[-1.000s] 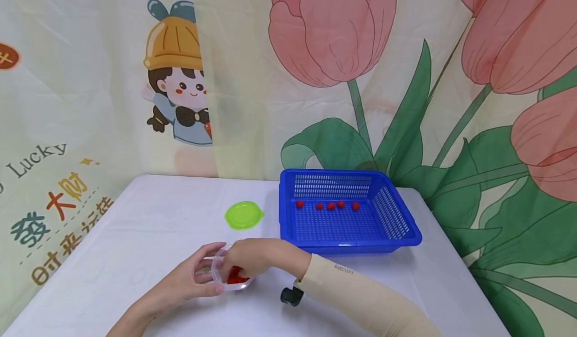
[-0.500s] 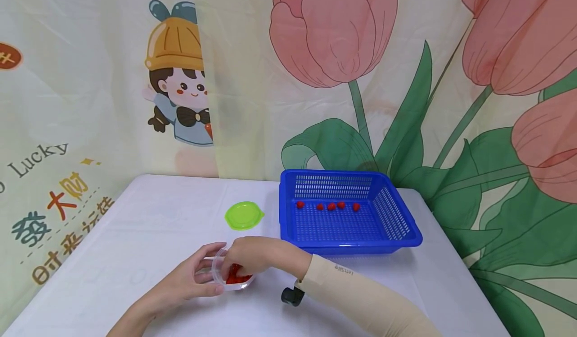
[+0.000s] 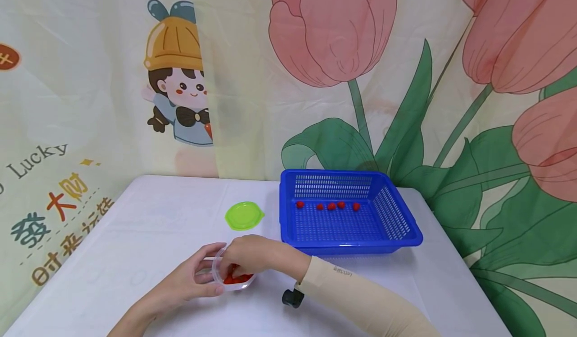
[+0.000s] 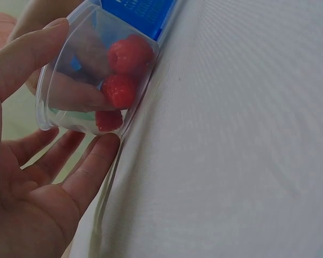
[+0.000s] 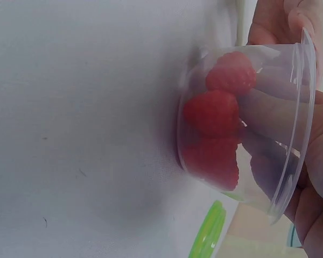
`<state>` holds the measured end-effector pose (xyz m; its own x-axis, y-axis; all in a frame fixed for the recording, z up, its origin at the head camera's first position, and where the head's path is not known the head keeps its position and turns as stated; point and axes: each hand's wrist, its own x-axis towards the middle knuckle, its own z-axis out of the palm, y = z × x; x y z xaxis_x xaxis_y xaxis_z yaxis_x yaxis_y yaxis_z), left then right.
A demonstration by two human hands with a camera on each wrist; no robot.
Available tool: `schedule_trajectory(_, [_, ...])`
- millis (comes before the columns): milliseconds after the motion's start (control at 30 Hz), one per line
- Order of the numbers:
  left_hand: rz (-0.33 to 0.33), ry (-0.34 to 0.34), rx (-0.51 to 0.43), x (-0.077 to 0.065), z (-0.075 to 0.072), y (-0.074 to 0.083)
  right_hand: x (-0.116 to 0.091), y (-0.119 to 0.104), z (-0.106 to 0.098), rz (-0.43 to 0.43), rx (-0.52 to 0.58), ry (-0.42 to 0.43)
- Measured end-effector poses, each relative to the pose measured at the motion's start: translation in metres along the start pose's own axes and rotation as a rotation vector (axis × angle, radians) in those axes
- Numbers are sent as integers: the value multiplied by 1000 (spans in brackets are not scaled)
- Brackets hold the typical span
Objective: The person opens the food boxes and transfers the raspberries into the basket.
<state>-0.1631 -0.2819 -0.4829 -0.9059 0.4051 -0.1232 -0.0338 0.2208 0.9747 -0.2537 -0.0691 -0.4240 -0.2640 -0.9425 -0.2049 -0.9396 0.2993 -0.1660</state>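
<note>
Low in the head view, a clear plastic cup (image 3: 235, 287) stands on the white cloth with red raspberries (image 3: 238, 279) inside. My left hand (image 3: 187, 279) holds it from the left, thumb on the near side and fingers round the far side. My right hand (image 3: 254, 254) reaches down into the cup. Through its wall, the right wrist view shows fingers against the raspberries (image 5: 212, 113); whether they pinch one is unclear. In the left wrist view a fingertip touches the middle raspberry (image 4: 120, 91), and the left thumb lies near the cup's rim (image 4: 42, 102).
A blue slotted basket (image 3: 351, 247) stands behind and to the right, with several raspberries (image 3: 331, 206) in a loose row on its floor. The green lid (image 3: 243, 216) lies flat left of the basket. A black wrist camera (image 3: 293, 298) hangs under the right wrist.
My right hand has shifted very slightly up and left within the cup, and the raspberries below its fingers have moved a little. The left hand and cup stay put.
</note>
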Motion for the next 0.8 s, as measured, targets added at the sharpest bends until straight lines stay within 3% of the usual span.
schedule_trajectory(467, [-2,-12,-13,1,-1,-2,1,-1,4,15,-118,5])
schedule_trajectory(800, [8,-11,-15,2,-1,-3,-1,3,5,-13,-56,57])
